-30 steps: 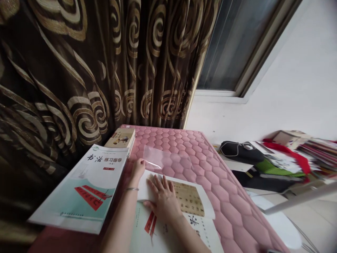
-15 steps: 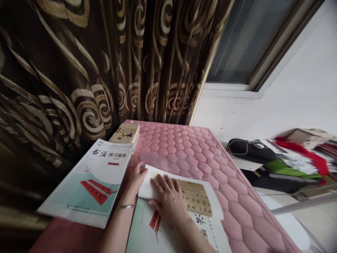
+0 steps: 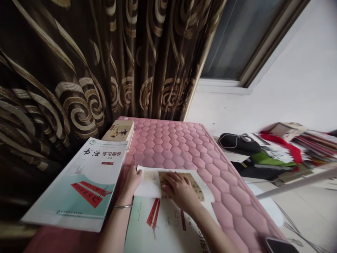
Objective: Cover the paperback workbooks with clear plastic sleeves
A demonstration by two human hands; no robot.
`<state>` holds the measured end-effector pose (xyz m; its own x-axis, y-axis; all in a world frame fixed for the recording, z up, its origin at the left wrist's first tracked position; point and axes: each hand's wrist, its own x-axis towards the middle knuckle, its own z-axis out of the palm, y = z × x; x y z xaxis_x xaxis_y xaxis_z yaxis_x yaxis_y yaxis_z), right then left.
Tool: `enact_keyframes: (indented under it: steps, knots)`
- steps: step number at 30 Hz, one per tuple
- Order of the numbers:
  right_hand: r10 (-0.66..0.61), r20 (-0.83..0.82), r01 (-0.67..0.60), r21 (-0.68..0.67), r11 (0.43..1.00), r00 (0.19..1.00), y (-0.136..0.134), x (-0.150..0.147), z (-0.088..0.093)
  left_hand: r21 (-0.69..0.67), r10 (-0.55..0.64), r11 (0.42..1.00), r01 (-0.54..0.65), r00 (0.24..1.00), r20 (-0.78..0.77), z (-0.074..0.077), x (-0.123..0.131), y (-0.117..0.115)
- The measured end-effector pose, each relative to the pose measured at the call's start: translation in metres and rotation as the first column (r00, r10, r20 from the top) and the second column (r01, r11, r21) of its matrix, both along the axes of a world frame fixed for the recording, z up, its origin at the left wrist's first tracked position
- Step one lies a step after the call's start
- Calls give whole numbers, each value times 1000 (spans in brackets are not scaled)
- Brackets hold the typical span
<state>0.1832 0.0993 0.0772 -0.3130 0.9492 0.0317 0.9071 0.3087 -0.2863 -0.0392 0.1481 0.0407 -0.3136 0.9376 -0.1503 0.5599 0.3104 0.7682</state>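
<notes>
A calligraphy workbook point(image 3: 165, 228) with a white and green cover and red strips lies on the pink padded surface in front of me. Across its far part is a white flap point(image 3: 147, 186) printed with brown calligraphy. My left hand point(image 3: 133, 181) pinches the flap's left edge, thumb on top and the other fingers mostly hidden. Flat on the brown print rests my right hand point(image 3: 181, 189), fingers stretched out. A clear plastic sheet point(image 3: 163, 159) shows beyond the flap's far edge.
To the left lies a stack of similar workbooks point(image 3: 79, 182), with smaller tan books point(image 3: 118, 130) behind it. A dark phone-like object point(image 3: 280, 245) sits at the near right. Beyond the pink padded surface point(image 3: 168, 135), a black pouch point(image 3: 238, 143) and papers are piled. A patterned curtain point(image 3: 147, 63) hangs behind.
My right hand has slid rightward along the flap, uncovering its left part. My left hand keeps its hold on the edge. The view has shifted right, bringing the phone-like object in.
</notes>
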Motion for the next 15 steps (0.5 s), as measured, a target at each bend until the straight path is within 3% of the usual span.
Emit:
enact_keyframes:
  steps: [3,7,11,15]
  knots:
    - [-195,42,193,52,980,980,1,32,-3,-28,-7,1000,6,999,-50,2,0,1]
    - [-482,42,476,107,873,875,2,69,-16,-33,-7,999,5,997,-83,3,0,3]
    - [-534,-61,537,47,842,843,13,90,-34,-45,-10,999,4,990,-142,4,0,3]
    - [-606,-263,593,-137,793,750,30,102,-48,-35,-26,999,20,985,-170,7,1,2]
